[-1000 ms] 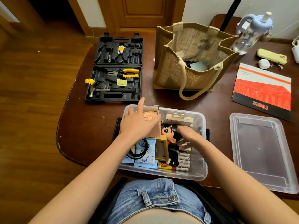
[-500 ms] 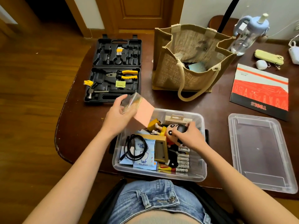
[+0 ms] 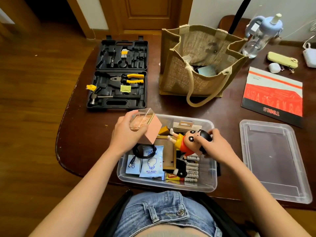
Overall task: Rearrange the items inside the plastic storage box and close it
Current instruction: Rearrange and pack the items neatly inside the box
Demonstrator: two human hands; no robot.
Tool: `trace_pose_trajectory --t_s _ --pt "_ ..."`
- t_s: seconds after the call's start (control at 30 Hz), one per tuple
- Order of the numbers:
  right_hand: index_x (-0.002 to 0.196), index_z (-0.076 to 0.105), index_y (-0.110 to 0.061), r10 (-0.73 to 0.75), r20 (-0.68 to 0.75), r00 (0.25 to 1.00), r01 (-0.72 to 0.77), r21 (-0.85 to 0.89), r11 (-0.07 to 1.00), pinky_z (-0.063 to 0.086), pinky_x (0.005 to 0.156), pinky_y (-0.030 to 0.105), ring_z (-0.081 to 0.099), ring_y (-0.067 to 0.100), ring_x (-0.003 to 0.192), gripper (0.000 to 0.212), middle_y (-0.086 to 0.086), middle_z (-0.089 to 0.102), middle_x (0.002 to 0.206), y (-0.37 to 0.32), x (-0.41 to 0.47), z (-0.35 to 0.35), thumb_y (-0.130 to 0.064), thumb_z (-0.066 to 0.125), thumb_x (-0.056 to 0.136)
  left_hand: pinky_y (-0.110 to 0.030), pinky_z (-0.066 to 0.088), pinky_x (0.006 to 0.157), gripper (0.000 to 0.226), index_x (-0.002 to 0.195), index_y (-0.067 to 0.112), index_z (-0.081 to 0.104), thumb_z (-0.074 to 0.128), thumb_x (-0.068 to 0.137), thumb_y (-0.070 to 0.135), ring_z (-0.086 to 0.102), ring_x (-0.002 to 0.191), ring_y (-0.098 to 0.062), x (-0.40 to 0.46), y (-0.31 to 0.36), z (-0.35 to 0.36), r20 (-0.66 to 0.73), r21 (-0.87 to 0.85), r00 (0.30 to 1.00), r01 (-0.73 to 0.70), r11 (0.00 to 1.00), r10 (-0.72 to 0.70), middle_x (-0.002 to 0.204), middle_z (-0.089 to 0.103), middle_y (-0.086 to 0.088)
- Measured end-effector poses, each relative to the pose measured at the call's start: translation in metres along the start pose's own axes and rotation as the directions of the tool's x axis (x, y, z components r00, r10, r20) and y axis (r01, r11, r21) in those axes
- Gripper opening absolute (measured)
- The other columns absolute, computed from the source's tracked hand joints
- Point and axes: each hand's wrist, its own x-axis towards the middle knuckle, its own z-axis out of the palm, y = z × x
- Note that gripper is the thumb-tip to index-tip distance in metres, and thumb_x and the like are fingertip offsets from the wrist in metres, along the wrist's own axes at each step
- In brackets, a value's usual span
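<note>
I grip the pink box with a clear lid [image 3: 142, 128] in my left hand [image 3: 127, 134] and the red-shirted cartoon figurine [image 3: 191, 141] in my right hand [image 3: 214, 145], both lifted above the clear plastic storage box [image 3: 212, 182] at six o'clock on the bench [image 3: 82, 134], probably freeing floor space, its clear lid [image 3: 273, 161] waiting at three o'clock.

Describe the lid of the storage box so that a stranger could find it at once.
Start from the clear plastic box at the near table edge, where both hands work. To its right a second clear tray shape lies flat on the brown table: that is the lid. Unlike the box it holds nothing, and it sits just below the red booklet.
</note>
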Motion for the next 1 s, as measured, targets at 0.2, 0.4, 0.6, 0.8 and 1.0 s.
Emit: trace_pose_trajectory --t_s 0.2,0.4,0.6,0.8,1.0 --pt "0.111 0.048 -0.022 -0.056 0.387 0.921 -0.018 0.185 0.983 0.06 0.067 0.032 0.068 0.017 0.084 0.038 0.0 0.059 0.104 -0.001 -0.006 0.014 -0.04 0.065 0.083 -0.033 0.043 0.088 0.061 0.127 0.042 0.047 0.06 0.068 0.05 0.05 0.108 -0.012 -0.003 -0.004 0.004 -0.045 -0.088 0.999 -0.008 0.996 0.004 0.113 0.045 0.007" --pt "0.103 0.056 -0.02 0.015 0.563 0.826 -0.253 0.346 0.903 0.056 0.061 0.028 0.066 0.012 0.075 0.036 0.004 0.063 0.096 0.002 0.002 0.052 -0.042 0.071 0.08 -0.029 0.035 0.09 0.052 0.127 0.042 0.047 0.064 0.078 0.045 0.042 0.116 -0.015 -0.005 -0.007 0.005 0.024 0.074 0.995 -0.101 0.992 0.099 0.119 0.042 0.005" --pt "0.114 0.063 -0.018 0.101 0.626 0.773 -0.427 0.396 0.813 0.054 0.059 0.027 0.067 0.018 0.082 0.078 0.007 0.071 0.101 0.006 0.013 0.059 -0.069 0.069 0.056 -0.038 0.032 0.105 0.05 0.129 0.027 0.052 0.066 0.081 0.029 0.026 0.131 -0.02 -0.01 0.011 0.01 0.05 0.285 0.979 -0.202 0.937 0.196 0.138 0.036 -0.003" --pt "0.108 0.059 -0.025 0.192 0.617 0.763 -0.604 0.574 0.553 0.052 0.058 0.029 0.063 0.021 0.091 0.046 0.004 0.066 0.103 0.006 0.006 0.075 -0.062 0.047 0.085 -0.022 0.036 0.099 0.024 0.107 0.018 0.067 0.062 0.086 0.008 0.047 0.118 -0.012 -0.021 0.041 0.017 0.074 0.051 0.85 -0.526 0.849 0.522 0.123 0.054 0.001" --pt "0.094 0.056 -0.022 0.199 0.453 0.869 -0.419 0.46 0.783 0.043 0.04 0.019 0.062 0.018 0.07 0.031 0.005 0.064 0.087 -0.026 -0.002 0.085 -0.044 0.034 0.096 -0.029 0.039 0.101 0.045 0.125 0.03 0.056 0.063 0.084 0.048 0.045 0.116 -0.005 -0.029 0.046 0.037 0.556 0.063 0.702 -0.57 0.82 0.445 0.124 0.049 0.01"
